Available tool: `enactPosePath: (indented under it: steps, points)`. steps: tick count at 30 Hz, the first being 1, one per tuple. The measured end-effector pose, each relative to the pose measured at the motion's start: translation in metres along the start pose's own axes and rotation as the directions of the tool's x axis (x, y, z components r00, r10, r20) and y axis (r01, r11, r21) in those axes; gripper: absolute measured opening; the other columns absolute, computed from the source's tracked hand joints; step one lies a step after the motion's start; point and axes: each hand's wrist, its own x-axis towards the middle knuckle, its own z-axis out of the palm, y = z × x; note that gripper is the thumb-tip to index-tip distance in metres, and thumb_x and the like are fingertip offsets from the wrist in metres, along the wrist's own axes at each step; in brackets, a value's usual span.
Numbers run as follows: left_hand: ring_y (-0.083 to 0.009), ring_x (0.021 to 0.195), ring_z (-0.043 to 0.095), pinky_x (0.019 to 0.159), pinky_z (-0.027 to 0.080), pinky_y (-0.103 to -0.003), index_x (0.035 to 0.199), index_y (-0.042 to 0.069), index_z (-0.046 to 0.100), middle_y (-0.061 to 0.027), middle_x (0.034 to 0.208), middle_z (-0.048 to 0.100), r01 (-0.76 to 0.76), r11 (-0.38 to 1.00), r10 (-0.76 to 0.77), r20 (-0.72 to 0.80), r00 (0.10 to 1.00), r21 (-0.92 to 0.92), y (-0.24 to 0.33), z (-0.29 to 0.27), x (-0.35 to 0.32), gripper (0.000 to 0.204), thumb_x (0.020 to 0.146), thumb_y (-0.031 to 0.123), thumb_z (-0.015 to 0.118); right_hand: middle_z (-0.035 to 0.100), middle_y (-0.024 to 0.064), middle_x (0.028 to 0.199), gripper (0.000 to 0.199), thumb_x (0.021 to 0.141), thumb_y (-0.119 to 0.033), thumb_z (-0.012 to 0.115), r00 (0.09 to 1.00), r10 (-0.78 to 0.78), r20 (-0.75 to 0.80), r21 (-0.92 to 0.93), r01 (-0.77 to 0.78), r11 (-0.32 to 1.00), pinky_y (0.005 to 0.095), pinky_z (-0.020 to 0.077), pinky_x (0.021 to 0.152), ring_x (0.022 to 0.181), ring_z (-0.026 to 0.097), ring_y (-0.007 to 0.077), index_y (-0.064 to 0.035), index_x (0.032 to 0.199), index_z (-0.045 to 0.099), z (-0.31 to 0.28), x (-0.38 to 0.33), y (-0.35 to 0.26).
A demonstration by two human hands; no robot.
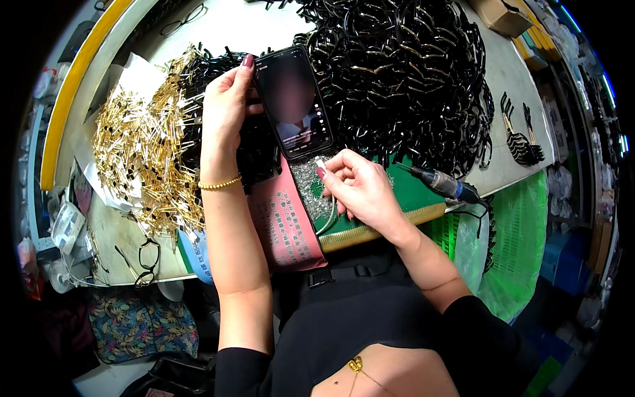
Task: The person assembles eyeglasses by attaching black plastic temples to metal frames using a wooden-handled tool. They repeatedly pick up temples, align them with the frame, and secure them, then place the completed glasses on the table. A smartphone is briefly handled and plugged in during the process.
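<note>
At upper centre, the left hand [225,109] grips the phone [294,99] along its left edge; I'd guess light, stiff, slick and breakable, best taken by its sides. Just below, the right hand [365,190] pinches a pale cable [330,221], likely soft, near its end. Black eyeglass frames [403,73] crowd behind, upper right; gold temple pieces [145,149] heap left; a pen-shaped power tool [438,180] lies right.

On the surface [509,69] before us, the heap of temple pieces [149,139] lies left of the phone [294,99], the pile of frames [397,73] behind and right of it. Nearer us, the small parts [309,185] lie on the mat [413,198], the corded tool [440,182] at its right; the basket [529,245] stands to our right.
</note>
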Motion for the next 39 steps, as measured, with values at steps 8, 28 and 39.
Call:
enactPosePath:
  steps: [8,28,39]
  points:
    - [-0.0065,0.065,0.064,0.053,0.054,-0.022,0.096,0.007,0.071,0.0006,0.081,0.07,0.007,0.997,-0.01,-0.037,0.999,-0.072,-0.01,-0.008,0.008,0.032,0.102,0.036,0.061,0.067,0.0067,0.067,0.018,0.096,-0.015,0.064,0.999,-0.036,-0.001,-0.125,0.036,0.992,0.0262,0.0467,0.046,0.05,0.063,0.0105,0.0029,0.093,0.061,0.001,0.006,0.0]
    - [-0.0052,0.068,0.065,0.053,0.055,-0.021,0.101,0.006,0.07,0.0,0.085,0.072,0.023,0.994,-0.029,-0.05,0.998,-0.102,-0.007,-0.009,0.006,0.034,0.102,0.038,0.06,0.067,0.0059,0.07,0.015,0.096,-0.011,0.065,0.998,-0.05,-0.044,-0.08,0.046,0.996,0.0249,0.0443,0.049,0.053,0.06,0.0068,0.003,0.099,0.062,0.003,0.008,-0.004]
    - [-0.0054,0.066,0.065,0.053,0.055,-0.02,0.101,0.005,0.07,-0.0007,0.085,0.071,0.024,0.993,-0.03,-0.052,0.998,-0.118,-0.009,-0.012,0.006,0.034,0.101,0.037,0.061,0.064,0.0027,0.067,0.014,0.097,-0.011,0.065,0.998,-0.036,-0.05,-0.031,0.034,0.999,0.0231,0.0424,0.047,0.052,0.057,0.0036,0.0022,0.098,0.062,0.004,0.007,-0.004]
